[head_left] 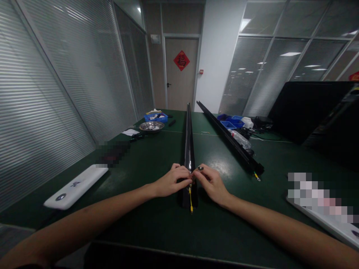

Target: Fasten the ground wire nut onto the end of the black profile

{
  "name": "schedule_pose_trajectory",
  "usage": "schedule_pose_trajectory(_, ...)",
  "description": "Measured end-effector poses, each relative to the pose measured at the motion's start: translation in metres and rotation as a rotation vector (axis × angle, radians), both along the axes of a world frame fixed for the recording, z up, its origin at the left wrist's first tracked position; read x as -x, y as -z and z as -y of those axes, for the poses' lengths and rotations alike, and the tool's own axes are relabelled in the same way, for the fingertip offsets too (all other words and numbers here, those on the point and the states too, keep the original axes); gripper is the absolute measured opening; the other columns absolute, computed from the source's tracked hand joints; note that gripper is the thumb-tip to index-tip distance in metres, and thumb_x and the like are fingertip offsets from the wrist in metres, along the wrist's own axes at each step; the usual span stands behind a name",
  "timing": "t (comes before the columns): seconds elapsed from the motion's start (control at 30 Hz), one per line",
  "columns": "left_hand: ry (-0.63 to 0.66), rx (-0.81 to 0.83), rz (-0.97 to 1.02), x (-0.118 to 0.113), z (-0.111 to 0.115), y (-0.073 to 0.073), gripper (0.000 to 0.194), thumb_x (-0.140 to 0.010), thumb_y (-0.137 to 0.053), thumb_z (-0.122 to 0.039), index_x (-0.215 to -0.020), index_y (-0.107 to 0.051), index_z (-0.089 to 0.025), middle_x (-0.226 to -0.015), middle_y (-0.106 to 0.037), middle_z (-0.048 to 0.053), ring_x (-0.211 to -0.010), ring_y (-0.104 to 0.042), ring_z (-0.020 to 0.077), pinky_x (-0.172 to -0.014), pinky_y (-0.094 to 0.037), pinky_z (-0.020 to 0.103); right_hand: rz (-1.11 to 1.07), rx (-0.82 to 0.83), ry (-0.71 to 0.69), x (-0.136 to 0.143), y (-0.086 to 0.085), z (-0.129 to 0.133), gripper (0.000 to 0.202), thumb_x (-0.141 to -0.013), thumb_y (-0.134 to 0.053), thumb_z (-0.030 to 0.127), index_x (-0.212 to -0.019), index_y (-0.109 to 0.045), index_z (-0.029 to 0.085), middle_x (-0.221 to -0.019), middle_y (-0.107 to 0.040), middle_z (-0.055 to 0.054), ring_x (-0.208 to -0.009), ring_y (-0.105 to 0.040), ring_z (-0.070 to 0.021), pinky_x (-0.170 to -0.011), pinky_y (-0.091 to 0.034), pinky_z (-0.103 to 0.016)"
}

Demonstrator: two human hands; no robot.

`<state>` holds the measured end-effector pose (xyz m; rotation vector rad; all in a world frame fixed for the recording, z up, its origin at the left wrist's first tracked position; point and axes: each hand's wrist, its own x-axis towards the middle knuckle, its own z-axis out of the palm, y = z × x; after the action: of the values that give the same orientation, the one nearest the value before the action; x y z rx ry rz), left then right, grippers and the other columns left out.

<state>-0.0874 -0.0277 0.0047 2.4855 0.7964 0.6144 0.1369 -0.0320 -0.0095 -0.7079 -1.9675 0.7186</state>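
A long black channel-shaped rail lies lengthwise on the green table, its near end between my hands. From that end comes a short yellow wire with a metal terminal at its tip. My left hand reaches over the rail from the left, fingers closed at its channel. From the right, my right hand meets it with thumb and fingers pinched together. Whatever small piece lies between the fingertips is hidden. On the right hand's fingers a shiny metal bit shows, a ring or small part; I cannot tell which.
A second black rail lies slanted to the right, also with a yellow wire end. Behind it are blue bins and a plastic bottle. At far left stand a metal bowl, a blue basket and a white device.
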Motion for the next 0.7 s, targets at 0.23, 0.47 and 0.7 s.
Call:
schedule_pose_trajectory(0.23, -0.014, -0.01, 0.002, 0.0007, 0.0006, 0.0017, 0.029, -0.107, -0.048, -0.039, -0.098, -0.068, -0.02, -0.099, -0.07, 0.003, -0.105, -0.059, 0.0203, -0.104, -0.028, 0.037, -0.024, -0.001, -0.025, -0.0009, -0.0001, -0.0006, 0.034, -0.107, -0.049, 0.037, -0.088, -0.071, 0.02, -0.087, -0.066, -0.005, -0.081, -0.063, -0.02, -0.077, -0.049, -0.032)
schedule_pose_trajectory(0.47, 0.0, -0.017, -0.001, 0.0, 0.0004, 0.0011, 0.028, -0.108, -0.047, -0.037, -0.099, -0.067, -0.02, -0.103, -0.071, 0.002, -0.107, -0.06, 0.0203, -0.104, -0.027, 0.036, -0.01, -0.009, -0.014, -0.0006, 0.0002, -0.0001, 0.031, -0.107, -0.051, 0.034, -0.089, -0.071, 0.02, -0.086, -0.065, -0.005, -0.08, -0.063, -0.0202, -0.075, -0.048, -0.032)
schedule_pose_trajectory(0.7, -0.008, 0.002, 0.0, 0.0, 0.0015, -0.001, 0.026, -0.107, -0.05, -0.037, -0.1, -0.068, -0.021, -0.103, -0.07, 0.002, -0.108, -0.06, 0.0202, -0.104, -0.028, 0.036, -0.028, -0.005, -0.028, -0.001, -0.0017, 0.0002, 0.035, -0.107, -0.05, 0.036, -0.084, -0.07, 0.019, -0.086, -0.065, -0.005, -0.08, -0.063, -0.0199, -0.076, -0.048, -0.032)
